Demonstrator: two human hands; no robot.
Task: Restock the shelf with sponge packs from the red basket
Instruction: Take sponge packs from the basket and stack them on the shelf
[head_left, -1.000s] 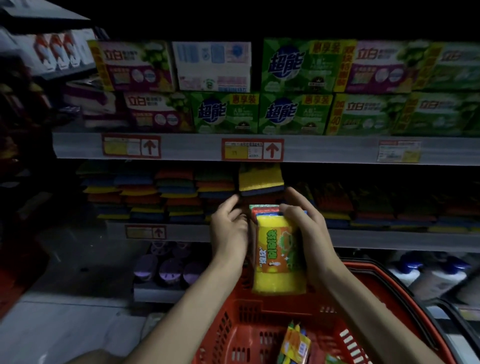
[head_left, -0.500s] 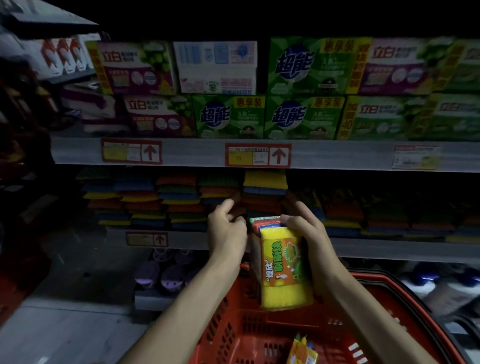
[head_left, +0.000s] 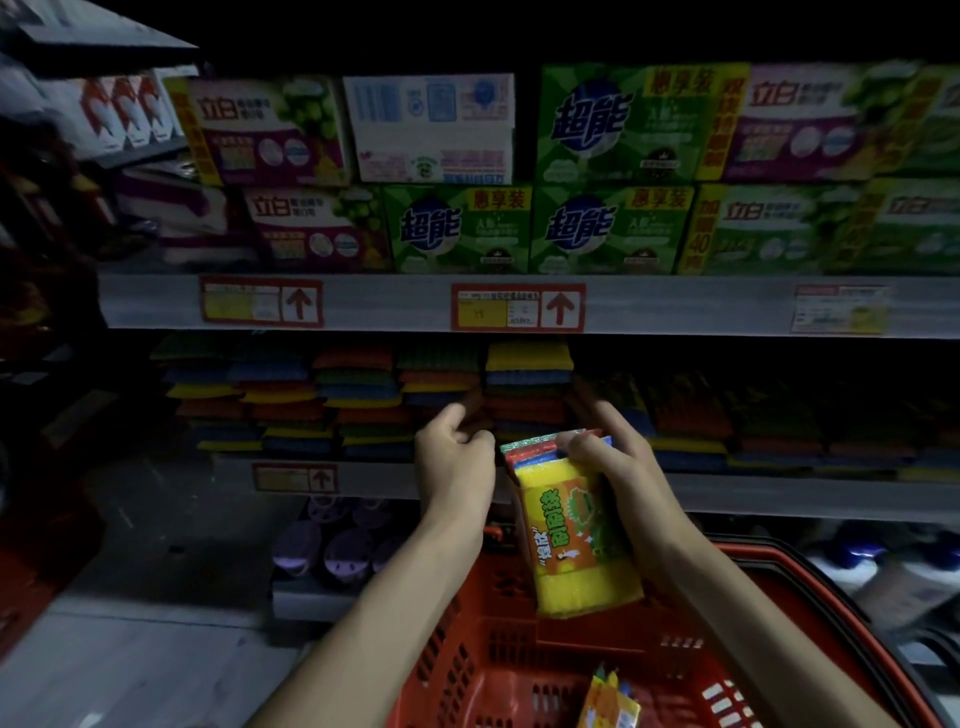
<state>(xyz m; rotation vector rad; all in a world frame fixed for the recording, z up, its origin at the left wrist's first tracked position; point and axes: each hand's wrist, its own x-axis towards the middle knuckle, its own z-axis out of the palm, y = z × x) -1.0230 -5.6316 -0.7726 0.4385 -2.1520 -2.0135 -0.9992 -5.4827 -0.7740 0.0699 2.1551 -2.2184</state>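
One spare pack (head_left: 608, 699) lies in the red basket (head_left: 810, 564), low down and cut off by the bottom edge, so the rest of the basket's floor cannot be read. The sponge pack (head_left: 571, 535) being handled is above the basket's far side, in front of the shelf lip (head_left: 779, 498). It is tilted, with its yellow face and orange-green label toward the camera. The right hand (head_left: 623, 470) grips its upper right side, thumb pressed on the top end. The left hand (head_left: 452, 465) sits just beside the pack's top left corner with fingers curled. In this dim light I cannot tell whether it pinches the wrapper or holds nothing.

Behind the hands, sponge stacks (head_left: 363, 395) fill the shelf in rows of yellow, blue, orange and green layers. The middle stack (head_left: 530, 364) reaches close to the board above, and the hands cover its lower part. Detergent boxes (head_left: 613, 228) are piled two high on the upper shelf, above red-framed price tags (head_left: 517, 307). Purple-topped containers (head_left: 337, 545) stand on the lowest level, partly hidden by the left forearm. The stacks at the right sink into shadow, and the bottles (head_left: 883, 564) beyond the basket are blurred.
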